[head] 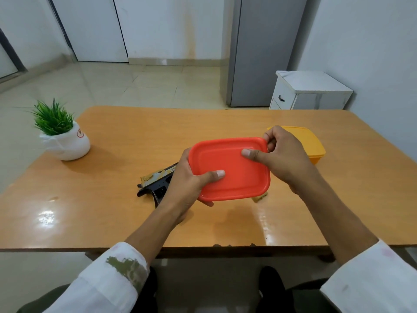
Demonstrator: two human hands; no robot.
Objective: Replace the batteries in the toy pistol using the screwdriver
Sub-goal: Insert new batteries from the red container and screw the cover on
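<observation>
I count one red box, one yellow box, one toy pistol, one potted plant and one table. My left hand grips the red box's left edge, thumb on top. My right hand pinches its far right corner, thumb on top. The pistol lies on the table behind my left hand, partly hidden.

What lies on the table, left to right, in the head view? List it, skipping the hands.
Plant pot → pistol → red box → yellow box
</observation>
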